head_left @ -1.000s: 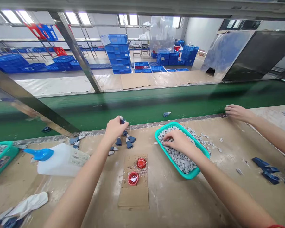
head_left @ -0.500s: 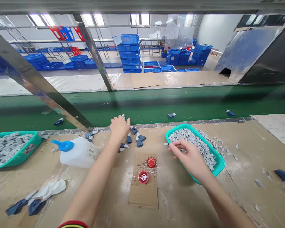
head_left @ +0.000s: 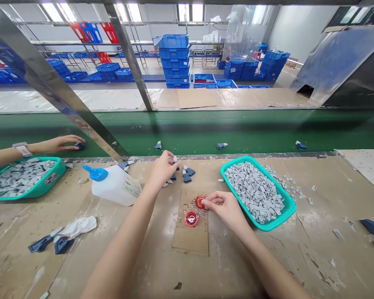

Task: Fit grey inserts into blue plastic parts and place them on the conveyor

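1. Head view: the right hand (head_left: 225, 206) pinches a small pale piece (head_left: 204, 202), mostly finger-covered, at the far red cup (head_left: 199, 203), itself partly hidden.
2. The left hand (head_left: 162, 171), fingers narrowed, half-hides a pale-tipped piece (head_left: 175, 159) near the green belt (head_left: 193, 128); I cannot tell whether it grips.
3. Left, the frame cuts off a teal basket (head_left: 51, 179).

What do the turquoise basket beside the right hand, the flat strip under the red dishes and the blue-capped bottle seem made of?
Basket: probably plastic, smooth and slightly shiny, judging by its even colour and rounded rim.
Flat strip: likely cardboard, given its dull brown surface.
Bottle: apparently plastic, smooth; its milky walls look translucent.
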The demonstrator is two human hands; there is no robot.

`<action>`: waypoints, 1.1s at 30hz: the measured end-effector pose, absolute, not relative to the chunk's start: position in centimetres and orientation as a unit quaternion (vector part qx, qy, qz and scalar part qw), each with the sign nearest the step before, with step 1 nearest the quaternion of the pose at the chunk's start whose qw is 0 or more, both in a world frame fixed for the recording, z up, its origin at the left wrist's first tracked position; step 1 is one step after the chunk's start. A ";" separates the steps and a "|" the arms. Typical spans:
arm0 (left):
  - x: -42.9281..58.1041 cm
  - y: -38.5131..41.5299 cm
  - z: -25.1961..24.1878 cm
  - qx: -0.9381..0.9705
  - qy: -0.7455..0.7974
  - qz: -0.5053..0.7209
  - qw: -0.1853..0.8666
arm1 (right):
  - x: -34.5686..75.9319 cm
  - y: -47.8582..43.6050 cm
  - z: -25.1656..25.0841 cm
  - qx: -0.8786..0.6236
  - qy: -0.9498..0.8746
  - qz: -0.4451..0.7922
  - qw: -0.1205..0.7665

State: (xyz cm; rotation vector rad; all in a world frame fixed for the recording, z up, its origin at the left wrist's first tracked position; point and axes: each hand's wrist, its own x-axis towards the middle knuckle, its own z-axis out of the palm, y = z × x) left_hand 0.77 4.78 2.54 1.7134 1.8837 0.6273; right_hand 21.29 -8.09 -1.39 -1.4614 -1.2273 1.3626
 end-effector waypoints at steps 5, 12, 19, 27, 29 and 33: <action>-0.9 -2.4 3.1 0.525 0.600 0.390 0.461 | 21.1 -8.0 -2.0 -0.582 -0.473 0.534 0.390; -0.9 -8.5 1.8 0.273 0.531 0.534 0.599 | 20.9 -8.1 -2.0 -0.582 -0.477 0.524 0.399; 2.4 -9.7 1.7 0.335 0.488 0.572 0.568 | 21.3 -8.5 1.3 -0.501 -0.376 0.640 0.445; 4.5 -10.2 3.1 0.429 0.461 0.570 0.528 | 20.5 -9.5 3.8 -0.458 -0.389 0.647 0.469; 4.6 -10.3 3.1 0.438 0.459 0.571 0.521 | 20.5 -9.5 4.0 -0.457 -0.396 0.646 0.466; 4.8 -10.3 2.9 0.451 0.457 0.569 0.514 | 20.7 -9.3 3.8 -0.456 -0.402 0.646 0.462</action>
